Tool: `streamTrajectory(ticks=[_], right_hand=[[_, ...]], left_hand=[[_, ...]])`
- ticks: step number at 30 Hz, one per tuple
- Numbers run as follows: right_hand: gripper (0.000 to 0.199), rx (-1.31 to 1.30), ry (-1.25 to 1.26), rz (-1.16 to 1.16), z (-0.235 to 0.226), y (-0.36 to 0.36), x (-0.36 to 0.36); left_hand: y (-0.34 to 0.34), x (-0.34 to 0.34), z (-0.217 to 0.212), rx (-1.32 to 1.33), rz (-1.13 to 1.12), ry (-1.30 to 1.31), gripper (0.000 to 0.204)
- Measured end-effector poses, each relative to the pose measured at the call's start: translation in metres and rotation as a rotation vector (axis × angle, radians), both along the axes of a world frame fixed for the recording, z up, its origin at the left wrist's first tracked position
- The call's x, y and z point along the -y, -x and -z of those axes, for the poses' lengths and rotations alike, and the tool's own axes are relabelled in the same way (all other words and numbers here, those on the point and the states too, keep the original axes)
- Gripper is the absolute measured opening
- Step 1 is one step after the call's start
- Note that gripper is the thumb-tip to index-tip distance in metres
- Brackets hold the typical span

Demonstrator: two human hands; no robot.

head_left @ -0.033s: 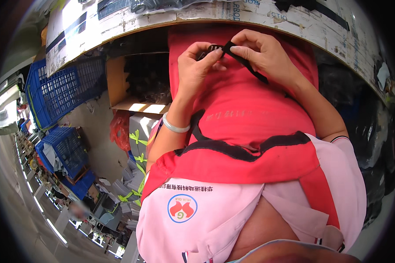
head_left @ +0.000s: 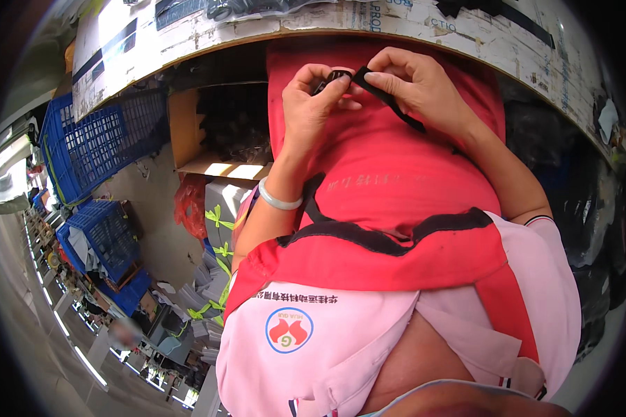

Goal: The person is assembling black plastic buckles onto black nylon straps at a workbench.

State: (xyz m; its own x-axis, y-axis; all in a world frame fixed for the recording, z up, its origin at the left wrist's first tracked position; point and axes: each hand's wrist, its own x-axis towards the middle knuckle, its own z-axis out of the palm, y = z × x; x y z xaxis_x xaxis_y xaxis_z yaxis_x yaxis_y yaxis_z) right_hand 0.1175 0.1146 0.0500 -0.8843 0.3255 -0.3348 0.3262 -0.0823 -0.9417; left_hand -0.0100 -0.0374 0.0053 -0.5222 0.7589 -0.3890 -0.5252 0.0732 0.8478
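Both my hands are raised over my red apron (head_left: 396, 181), just below the edge of a cardboard-covered workbench (head_left: 480, 38). My left hand (head_left: 309, 104) pinches a small black buckle (head_left: 332, 76) between thumb and fingers. A pale bangle (head_left: 278, 201) circles that wrist. My right hand (head_left: 417, 87) grips a narrow black strap (head_left: 389, 104) right beside the buckle. The strap's free end trails down to the right under my palm. The fingertips of both hands nearly touch.
Blue plastic crates (head_left: 97, 146) are stacked at the left. An open cardboard box (head_left: 209, 132) sits under the bench. Below it lie a red bag (head_left: 190, 205) and bundles tied with yellow-green tape (head_left: 215, 222). Dark bagged goods (head_left: 584, 208) fill the right side.
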Motion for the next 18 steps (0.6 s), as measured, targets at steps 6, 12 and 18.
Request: streamTrajectory(ticks=[6,12,18], right_hand=[[0.020,0.047,0.231,-0.035,0.010,0.010,0.001],[0.019,0.068,0.384,0.064,0.028,0.007,0.000],[0.027,-0.035,0.413,0.189,0.049,0.007,0.002]], left_hand=[[-0.009,-0.004,0.007,-0.140,-0.038,-0.006,0.019],[-0.018,-0.009,0.014,-0.397,-0.032,-0.013,0.019],[-0.012,-0.004,0.016,-0.969,0.090,0.077,0.022]])
